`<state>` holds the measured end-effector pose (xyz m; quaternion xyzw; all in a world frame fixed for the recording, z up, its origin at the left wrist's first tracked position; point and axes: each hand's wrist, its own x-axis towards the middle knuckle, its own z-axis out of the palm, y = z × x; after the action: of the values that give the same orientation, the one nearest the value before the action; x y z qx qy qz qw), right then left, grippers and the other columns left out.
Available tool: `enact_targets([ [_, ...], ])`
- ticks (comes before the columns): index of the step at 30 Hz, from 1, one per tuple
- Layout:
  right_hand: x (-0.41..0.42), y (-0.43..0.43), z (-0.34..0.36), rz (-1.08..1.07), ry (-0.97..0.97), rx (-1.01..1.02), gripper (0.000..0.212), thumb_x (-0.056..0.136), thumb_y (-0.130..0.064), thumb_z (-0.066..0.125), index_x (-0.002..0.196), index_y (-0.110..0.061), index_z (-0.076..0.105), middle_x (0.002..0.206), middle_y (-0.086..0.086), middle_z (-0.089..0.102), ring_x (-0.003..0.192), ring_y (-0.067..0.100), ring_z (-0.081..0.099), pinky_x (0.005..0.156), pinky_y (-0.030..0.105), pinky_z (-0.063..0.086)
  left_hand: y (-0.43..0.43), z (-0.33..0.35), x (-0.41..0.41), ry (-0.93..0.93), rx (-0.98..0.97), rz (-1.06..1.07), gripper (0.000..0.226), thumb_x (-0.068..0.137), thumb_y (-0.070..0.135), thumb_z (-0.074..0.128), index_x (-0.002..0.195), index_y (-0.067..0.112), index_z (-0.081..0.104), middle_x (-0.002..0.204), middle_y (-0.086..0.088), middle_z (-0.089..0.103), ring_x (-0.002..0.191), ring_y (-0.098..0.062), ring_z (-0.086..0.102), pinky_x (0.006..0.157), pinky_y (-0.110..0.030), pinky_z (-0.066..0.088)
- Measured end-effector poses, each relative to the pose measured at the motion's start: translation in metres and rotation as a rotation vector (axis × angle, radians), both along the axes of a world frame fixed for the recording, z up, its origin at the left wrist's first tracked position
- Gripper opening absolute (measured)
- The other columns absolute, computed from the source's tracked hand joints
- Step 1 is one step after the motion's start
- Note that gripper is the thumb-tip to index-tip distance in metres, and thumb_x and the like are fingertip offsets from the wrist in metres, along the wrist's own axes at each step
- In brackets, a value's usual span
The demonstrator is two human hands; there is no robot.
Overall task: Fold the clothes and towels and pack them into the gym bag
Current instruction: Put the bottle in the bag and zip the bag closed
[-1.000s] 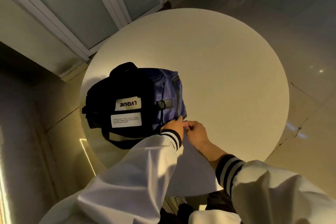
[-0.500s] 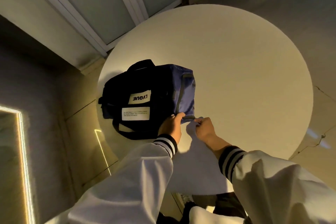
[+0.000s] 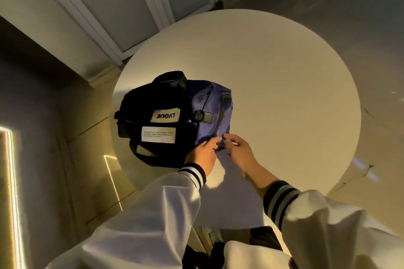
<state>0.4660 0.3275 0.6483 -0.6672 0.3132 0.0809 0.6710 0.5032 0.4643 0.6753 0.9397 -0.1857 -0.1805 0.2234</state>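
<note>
On the left of the table (image 3: 284, 94) lies the gym bag (image 3: 161, 102) — its near blue corner sits at the fingertips: left hand (image 3: 204, 155) grips the fabric, right hand (image 3: 240, 153) pinches it.

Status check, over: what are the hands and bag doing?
Both busy: left hand and right hand pinch purple corner of gym bag. Bag rests on round table. No clothes or towels in view.
</note>
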Motion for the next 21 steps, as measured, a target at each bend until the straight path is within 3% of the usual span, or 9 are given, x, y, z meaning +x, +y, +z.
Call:
enact_targets([
  [3, 0.000, 0.018, 0.013, -0.019, -0.081, 0.050, 0.021, 0.102, -0.014, 0.050, 0.116, -0.016, 0.065, 0.104, 0.005, 0.069, 0.094, 0.020, 0.068, 0.078, 0.022, 0.053, 0.010, 0.010, 0.001, -0.231, -0.143, 0.094, 0.039, 0.085, -0.007, 0.058, 0.116, 0.015, 0.066, 0.114, -0.010, 0.059, 0.103, -0.031, 0.060, 0.088, -0.034, 0.049],
  [5, 0.002, 0.027, 0.021, -0.061, -0.120, 0.091, 0.018, 0.102, -0.016, 0.052, 0.117, -0.013, 0.062, 0.104, 0.013, 0.068, 0.092, 0.024, 0.068, 0.078, 0.030, 0.057, 0.018, 0.012, 0.006, -0.359, -0.134, 0.203, 0.044, 0.076, -0.007, 0.065, 0.113, 0.016, 0.065, 0.123, -0.010, 0.054, 0.111, -0.035, 0.054, 0.091, -0.045, 0.048],
  [8, 0.005, 0.036, 0.036, -0.065, -0.180, 0.130, 0.022, 0.102, -0.015, 0.055, 0.124, -0.013, 0.053, 0.099, 0.016, 0.065, 0.089, 0.024, 0.068, 0.075, 0.034, 0.059, 0.028, 0.010, 0.017, -0.147, -0.149, 0.310, 0.069, 0.076, 0.000, 0.072, 0.139, 0.021, 0.049, 0.150, -0.009, 0.041, 0.134, -0.031, 0.042, 0.108, -0.047, 0.040],
  [10, 0.009, 0.039, 0.045, 0.006, -0.203, 0.132, 0.033, 0.101, -0.015, 0.056, 0.131, -0.023, 0.044, 0.097, 0.010, 0.066, 0.089, 0.024, 0.067, 0.070, 0.030, 0.058, 0.031, 0.007, 0.024, 0.041, -0.099, 0.224, 0.077, 0.086, 0.009, 0.068, 0.153, 0.024, 0.032, 0.157, -0.006, 0.035, 0.142, -0.030, 0.036, 0.116, -0.044, 0.032],
  [12, 0.015, 0.040, 0.048, 0.038, -0.228, 0.106, 0.038, 0.101, -0.015, 0.057, 0.131, -0.028, 0.037, 0.107, 0.012, 0.065, 0.093, 0.026, 0.067, 0.075, 0.032, 0.060, 0.028, 0.009, 0.028, 0.087, 0.001, 0.125, 0.074, 0.093, 0.015, 0.060, 0.157, 0.023, 0.024, 0.160, -0.005, 0.032, 0.146, -0.030, 0.029, 0.121, -0.040, 0.023],
  [14, 0.021, 0.036, 0.049, -0.009, -0.209, -0.008, 0.037, 0.100, -0.018, 0.059, 0.127, -0.031, 0.037, 0.120, 0.012, 0.062, 0.100, 0.027, 0.066, 0.088, 0.042, 0.058, 0.018, 0.014, 0.030, 0.127, -0.003, 0.078, 0.067, 0.097, 0.014, 0.054, 0.157, 0.024, 0.024, 0.159, -0.005, 0.033, 0.147, -0.029, 0.025, 0.122, -0.037, 0.020],
  [16, 0.023, 0.026, 0.051, -0.093, -0.170, -0.093, 0.034, 0.099, -0.022, 0.059, 0.125, -0.033, 0.040, 0.117, 0.012, 0.064, 0.099, 0.028, 0.067, 0.090, 0.049, 0.056, 0.002, 0.019, 0.025, 0.135, -0.027, 0.019, 0.064, 0.099, 0.010, 0.048, 0.157, 0.024, 0.026, 0.160, -0.001, 0.030, 0.147, -0.027, 0.022, 0.123, -0.035, 0.018],
  [19, 0.017, 0.004, 0.058, -0.217, -0.152, -0.126, 0.030, 0.101, -0.020, 0.056, 0.129, -0.024, 0.049, 0.102, 0.006, 0.064, 0.089, 0.025, 0.066, 0.084, 0.047, 0.058, -0.029, 0.022, 0.018, 0.118, -0.088, -0.050, 0.063, 0.098, 0.002, 0.044, 0.155, 0.023, 0.029, 0.161, 0.004, 0.026, 0.144, -0.026, 0.024, 0.120, -0.029, 0.015],
  [21, 0.009, -0.010, 0.057, -0.288, -0.134, -0.151, 0.031, 0.103, -0.023, 0.051, 0.134, -0.023, 0.050, 0.108, 0.003, 0.063, 0.092, 0.021, 0.066, 0.086, 0.043, 0.058, -0.051, 0.025, 0.014, 0.155, -0.152, -0.096, 0.062, 0.098, -0.001, 0.043, 0.155, 0.020, 0.031, 0.161, 0.002, 0.027, 0.145, -0.025, 0.025, 0.117, -0.022, 0.013],
])
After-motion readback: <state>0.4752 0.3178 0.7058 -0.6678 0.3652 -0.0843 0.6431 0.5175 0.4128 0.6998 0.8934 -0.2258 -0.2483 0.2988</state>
